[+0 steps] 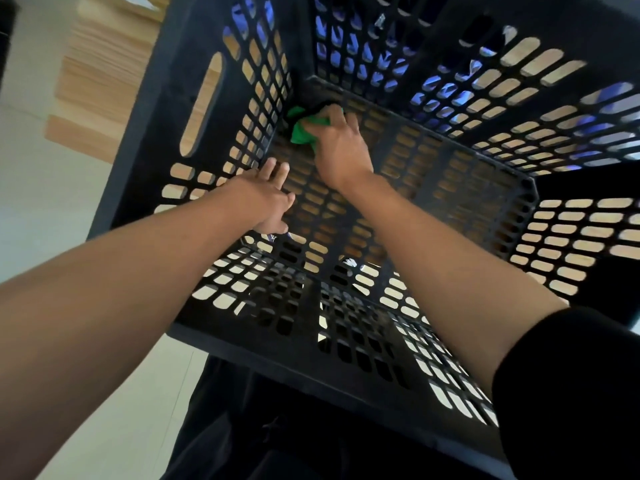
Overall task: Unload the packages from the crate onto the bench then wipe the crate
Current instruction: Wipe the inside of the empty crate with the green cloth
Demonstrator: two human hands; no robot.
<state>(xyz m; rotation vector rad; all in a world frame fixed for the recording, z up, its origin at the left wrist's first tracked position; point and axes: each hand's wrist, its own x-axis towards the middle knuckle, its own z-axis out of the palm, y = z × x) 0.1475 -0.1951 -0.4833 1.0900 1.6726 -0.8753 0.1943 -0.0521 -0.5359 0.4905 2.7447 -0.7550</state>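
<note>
Pale floor tiles (41, 188) fill the left of the view, and a light wooden surface (104, 64) is seen beyond and beneath the black crate (145, 140), its grain showing through the slotted walls. The crate is stood on that surface directly in front of the person, so both arms can be reached down over the near rim.

Against the left inner wall the left hand (268, 199) is laid, its fingers (273, 169) straight and slightly spread, nothing being held; it is judged to be placed there to brace the crate while the wiping is done. Just to its right, in the far left corner of the crate floor, a green cloth (304, 131) is bunched and pressed down by the right hand (341, 147), whose fingers (349, 121) are curled over the cloth and gripping it. The corner is probably worked this way because dirt gathers where wall meets floor.

No packages are seen inside the crate. Blue and white shapes (450, 88) glimpsed through the far wall slots are taken to be the unloaded packages lying on the surface behind, though this cannot be told for sure. The unloading is therefore judged finished and the wiping under way.

At the lower right a black sleeve (571, 393) is seen.
</note>
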